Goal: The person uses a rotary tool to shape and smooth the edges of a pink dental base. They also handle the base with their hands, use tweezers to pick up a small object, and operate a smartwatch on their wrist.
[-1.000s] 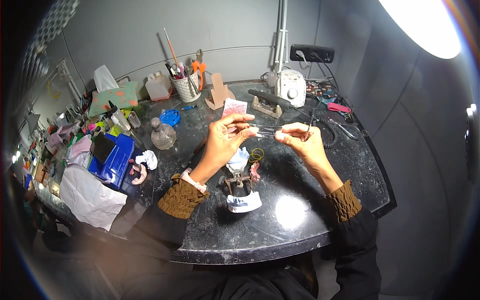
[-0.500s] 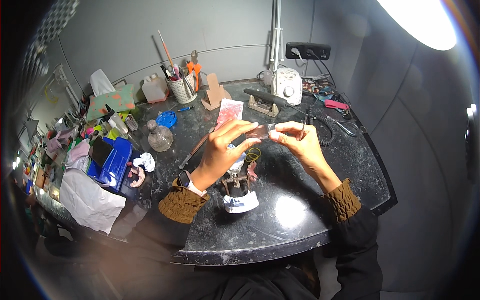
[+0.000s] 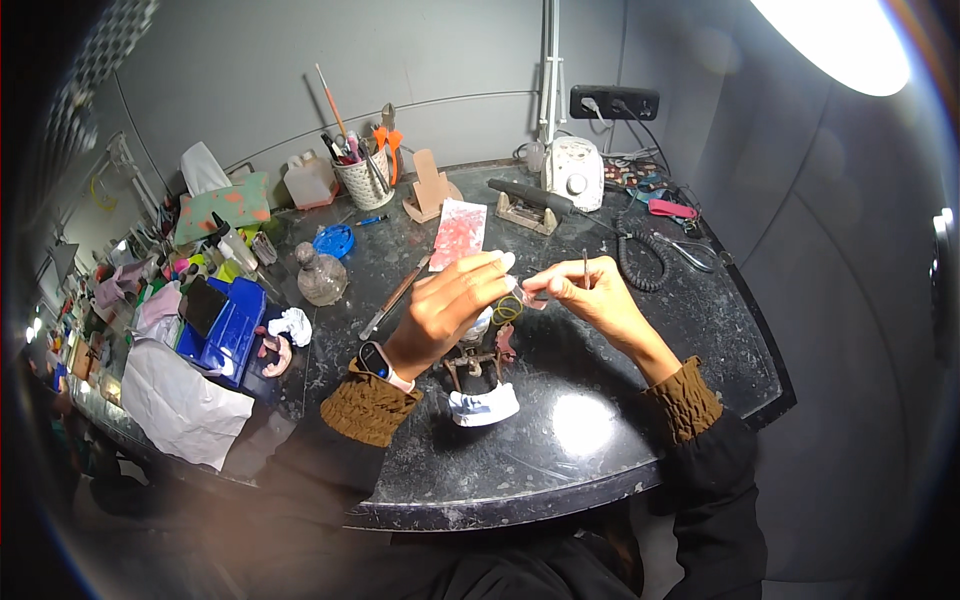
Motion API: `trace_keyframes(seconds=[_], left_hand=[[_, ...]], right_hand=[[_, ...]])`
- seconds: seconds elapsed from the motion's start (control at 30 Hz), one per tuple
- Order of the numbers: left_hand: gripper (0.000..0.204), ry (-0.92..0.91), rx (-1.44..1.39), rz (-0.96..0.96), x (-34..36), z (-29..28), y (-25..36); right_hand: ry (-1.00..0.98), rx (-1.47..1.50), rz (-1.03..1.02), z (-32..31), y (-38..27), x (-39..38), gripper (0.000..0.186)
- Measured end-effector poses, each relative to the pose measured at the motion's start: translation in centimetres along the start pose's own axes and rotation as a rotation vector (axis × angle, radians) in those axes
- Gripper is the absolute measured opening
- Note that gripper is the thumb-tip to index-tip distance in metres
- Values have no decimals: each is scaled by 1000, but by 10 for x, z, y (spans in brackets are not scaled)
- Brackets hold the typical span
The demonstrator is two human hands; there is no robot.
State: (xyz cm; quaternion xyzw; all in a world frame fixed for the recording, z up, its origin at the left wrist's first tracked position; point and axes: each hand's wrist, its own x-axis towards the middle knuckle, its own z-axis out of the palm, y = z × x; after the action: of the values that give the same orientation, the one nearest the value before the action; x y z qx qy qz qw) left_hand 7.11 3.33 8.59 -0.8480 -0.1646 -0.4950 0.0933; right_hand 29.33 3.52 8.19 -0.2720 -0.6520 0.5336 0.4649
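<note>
Our dark counter (image 3: pixel 620 440) carries a metal stand with a white plaster base (image 3: pixel 478 385) just below our hands. Our left hand (image 3: pixel 452 305) pinches a small pale piece (image 3: pixel 508 306) above it, grip clenched. Our right hand (image 3: pixel 588 295) meets it, grasping a thin metal tool (image 3: pixel 585 268) upright.

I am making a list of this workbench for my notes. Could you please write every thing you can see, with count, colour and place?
Dark stone-look worktop: one, black, centre.
Small metal stand on white plaster base: one, below the hands.
Pink speckled sheet: one, behind the hands.
Round glass bottle: one, clear, left of centre.
Blue plastic box: one, left edge.
White mesh tool cup: one, rear.
White tabletop machine: one, rear right.
Black coiled cable: one, right.
Left hand: grip on a small pale piece.
Right hand: grip on a thin metal tool.
</note>
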Motion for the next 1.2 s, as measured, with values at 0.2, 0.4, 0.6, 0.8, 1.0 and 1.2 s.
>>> trace_keyframes(seconds=[0.2,0.4,0.6,0.8,1.0,1.2], left_hand=[[28,-132,84,136,-1,-4,3],[31,-40,41,56,-1,-1,0],[22,48,36,-6,2,7,2],[17,-41,54,-71,5,8,-1],[12,-132,34,-201,0,12,-2],[23,-40,19,-313,4,17,5]], right_hand=[[-11,-151,115,11,-15,-5,22],[92,-62,124,5,-7,-2,23],[150,-60,83,4,-2,1,22],[195,-137,26,2,4,2,21],[218,-203,20,0,10,2,21],[261,-349,3,12,5,-2,19]])
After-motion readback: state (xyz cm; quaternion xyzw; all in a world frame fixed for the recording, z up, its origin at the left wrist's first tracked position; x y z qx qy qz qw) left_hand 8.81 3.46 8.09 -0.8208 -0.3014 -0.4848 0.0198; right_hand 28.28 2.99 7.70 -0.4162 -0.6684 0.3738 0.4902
